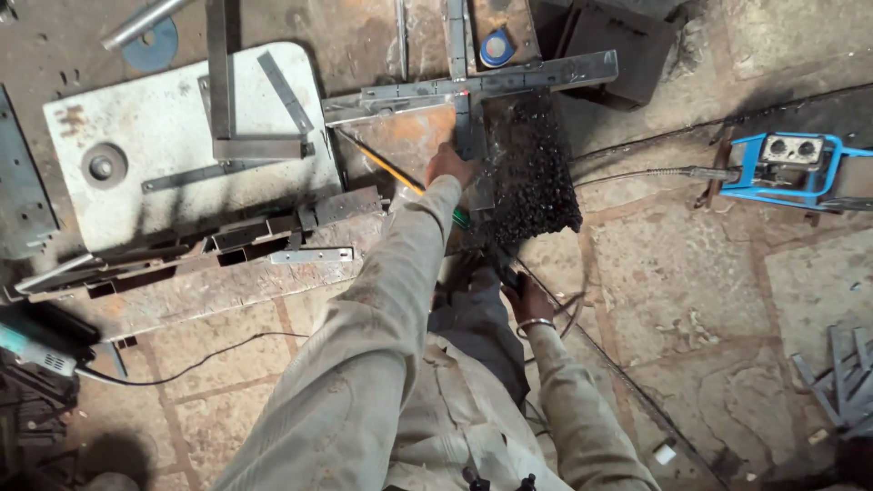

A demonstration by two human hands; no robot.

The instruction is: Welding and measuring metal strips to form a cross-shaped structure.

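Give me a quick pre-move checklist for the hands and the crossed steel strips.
1. Left hand rests on the crossed steel strips: ok.
2. Strips lie flat on the work surface: ok.
3. Right hand grip on its dark tool: cannot tell, mostly hidden.
4. Yellow pencil lies beside the left hand: ok.
5. Blue tape measure sits beyond the cross, apart from it: ok.
6. Cables trail across the floor near the person: not ok.

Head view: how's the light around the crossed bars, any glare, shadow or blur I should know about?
Head view: even daylight, no hard glare on the crossed bars; a tiny red glow shows at their joint. The left hand is fairly sharp beside them. The right hand sits lower in dimmer shade, its grip hard to read. The white plate is bright but not blown out. Edges bend slightly from the wide lens.
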